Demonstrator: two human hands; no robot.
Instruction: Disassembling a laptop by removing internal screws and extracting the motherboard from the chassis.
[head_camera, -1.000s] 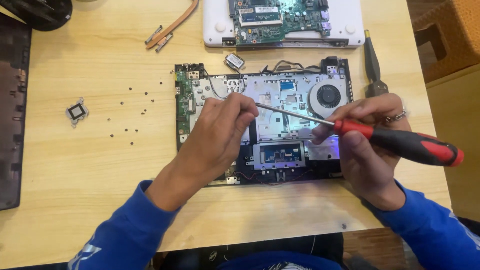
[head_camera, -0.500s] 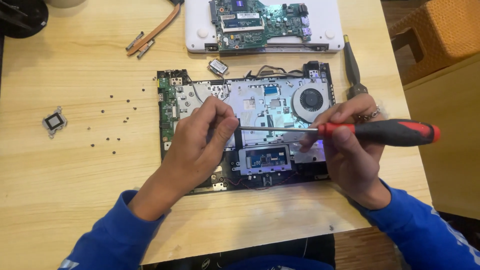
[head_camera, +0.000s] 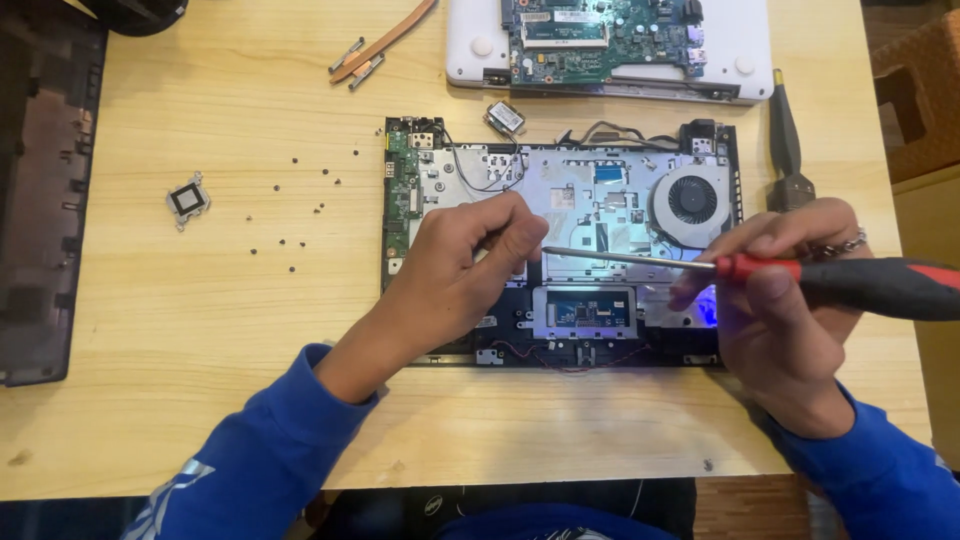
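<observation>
Opened black laptop base (head_camera: 560, 245), its silver inner plate, round cooling fan (head_camera: 692, 198) and green side board exposed, is laid flat on the pale wooden table (head_camera: 200, 330), directly beneath both hands. A long red-and-black-handled screwdriver (head_camera: 800, 278) is clasped in the right hand (head_camera: 790, 300), the fingers closed round the handle's red front end; its thin steel shaft is carried leftward, nearly level, to the left hand (head_camera: 465, 265). The left hand is rested on the silver plate with fingers curled and thumb pinched to forefinger at the shaft's tip; whether a screw is nipped there cannot be told.

Judged from this, a screw in the plate's middle is being worked, the tip being guided by the left fingertips. The next move would call for the tip to be seated squarely in the screw head and the shaft raised toward upright before the handle is turned.

Well left of the pinch, small dark loose screws (head_camera: 300, 215) and a square metal-framed chip part (head_camera: 187, 201) are scattered on the table. Beyond the hands a white laptop shell with a green circuit board (head_camera: 600, 35) is lying, and above the right hand a second dark-handled tool (head_camera: 785, 140).
</observation>
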